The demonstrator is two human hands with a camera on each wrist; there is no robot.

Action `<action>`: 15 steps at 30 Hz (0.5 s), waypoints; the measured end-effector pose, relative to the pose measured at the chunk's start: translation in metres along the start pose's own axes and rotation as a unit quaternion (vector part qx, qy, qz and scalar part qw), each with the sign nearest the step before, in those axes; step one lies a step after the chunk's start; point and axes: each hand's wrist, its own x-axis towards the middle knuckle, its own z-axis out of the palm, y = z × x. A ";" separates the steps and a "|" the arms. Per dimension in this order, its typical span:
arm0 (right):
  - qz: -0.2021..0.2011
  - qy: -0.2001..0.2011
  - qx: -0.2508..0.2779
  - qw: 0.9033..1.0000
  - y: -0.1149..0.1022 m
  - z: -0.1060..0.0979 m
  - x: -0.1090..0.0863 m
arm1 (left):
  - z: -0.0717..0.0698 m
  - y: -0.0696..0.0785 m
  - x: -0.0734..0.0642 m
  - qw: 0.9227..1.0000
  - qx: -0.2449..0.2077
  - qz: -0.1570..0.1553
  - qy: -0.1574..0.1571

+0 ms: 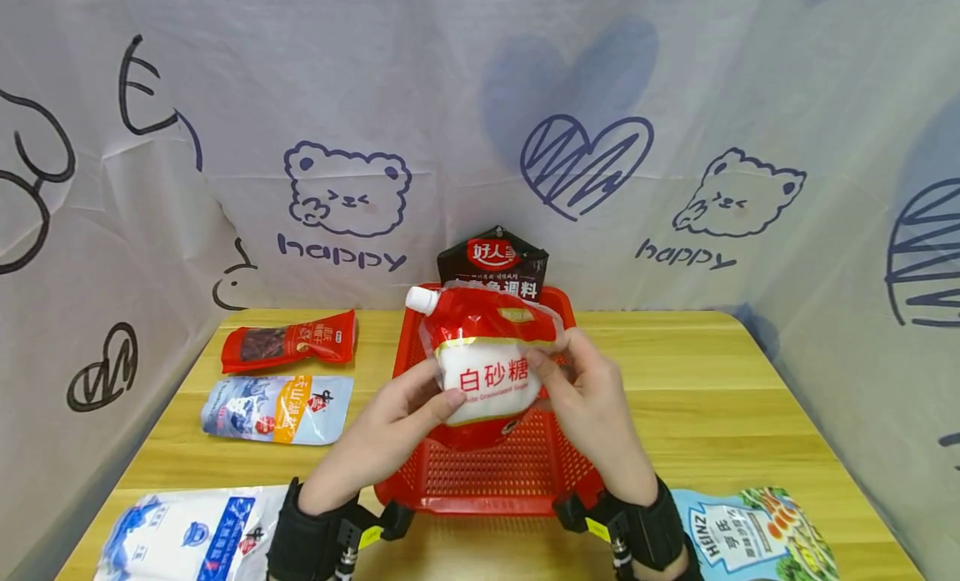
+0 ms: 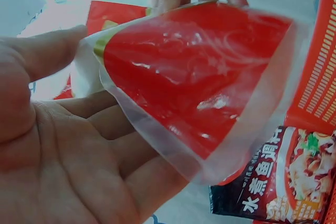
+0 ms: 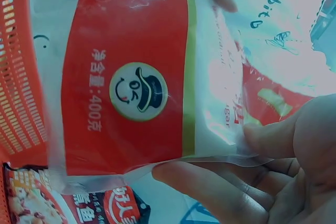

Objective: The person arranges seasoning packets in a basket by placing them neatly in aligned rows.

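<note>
A red and white pouch of white granulated sugar [image 1: 487, 368], with a white screw cap at its upper left, is held up over the red plastic basket [image 1: 487, 499]. My left hand [image 1: 382, 439] grips its lower left side, thumb on the front and fingers behind. On the right edge, my right hand [image 1: 592, 398] pinches the pouch between thumb and fingers. The right wrist view shows the pouch's red lower part [image 3: 126, 77] with a cartoon face. Inside the basket at the back stands a black seasoning packet [image 1: 491, 260], its lower part hidden by the pouch.
Left of the basket lie a red snack packet [image 1: 288, 343] and a light blue and orange pouch [image 1: 277, 410]. A larger white and blue bag [image 1: 187, 535] is at the front left. At the front right lies a light blue Heinz pouch [image 1: 753, 535]. A printed cloth hangs behind the table.
</note>
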 end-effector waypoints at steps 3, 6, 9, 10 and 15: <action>0.013 -0.008 -0.002 1.000 0.001 0.002 0.000 | -0.002 -0.001 -0.002 1.000 0.021 0.001 0.008; 0.027 -0.013 -0.014 0.999 0.001 0.002 -0.001 | -0.002 -0.001 -0.002 0.999 0.038 0.001 0.015; 0.049 -0.022 -0.020 0.998 -0.001 0.002 -0.001 | 0.000 -0.001 -0.002 0.998 0.061 0.004 0.033; 0.057 -0.025 -0.023 0.998 -0.001 0.002 0.000 | 0.000 0.000 -0.002 0.996 0.074 0.005 0.042; 0.093 -0.045 -0.044 0.994 -0.002 0.000 0.001 | 0.003 0.000 -0.001 0.986 0.132 0.014 0.096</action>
